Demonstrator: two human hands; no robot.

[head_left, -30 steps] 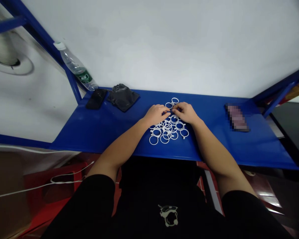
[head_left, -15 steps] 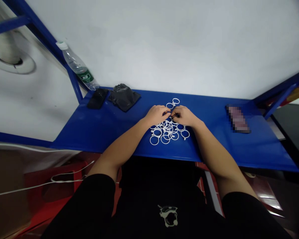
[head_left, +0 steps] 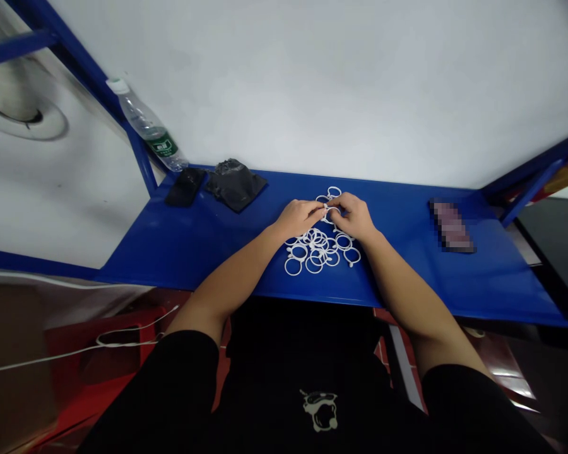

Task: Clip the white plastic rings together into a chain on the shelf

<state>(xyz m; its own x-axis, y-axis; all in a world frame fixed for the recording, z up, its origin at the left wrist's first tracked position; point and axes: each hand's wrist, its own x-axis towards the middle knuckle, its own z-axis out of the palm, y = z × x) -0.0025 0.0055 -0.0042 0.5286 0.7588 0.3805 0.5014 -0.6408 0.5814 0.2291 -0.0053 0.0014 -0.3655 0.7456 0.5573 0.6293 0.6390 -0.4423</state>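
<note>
A white ring (head_left: 332,209) with a small knob is held between my hands, above the back of a pile of similar white rings (head_left: 314,260). My left hand (head_left: 299,218) pinches the ring's left side near the knob, thumb and fingertips together. From the right, my right hand (head_left: 355,215) grips the same ring between thumb and forefinger. Just behind the fingertips, another white ring (head_left: 334,192) lies on the blue table with a second one beside it, partly hidden by my right hand. The pile's rings overlap one another in front of both hands.
The blue table (head_left: 170,243) meets a white wall at the back. On its left are a dark phone-like object (head_left: 185,187), a black drawstring pouch (head_left: 236,185) and a leaning plastic bottle (head_left: 146,126). A blurred-out flat object (head_left: 453,226) lies on the right.
My right hand has lifted slightly and moved a little to the right, over the back rings. A ring now shows clearly between both hands' fingers. The left hand has barely moved.
</note>
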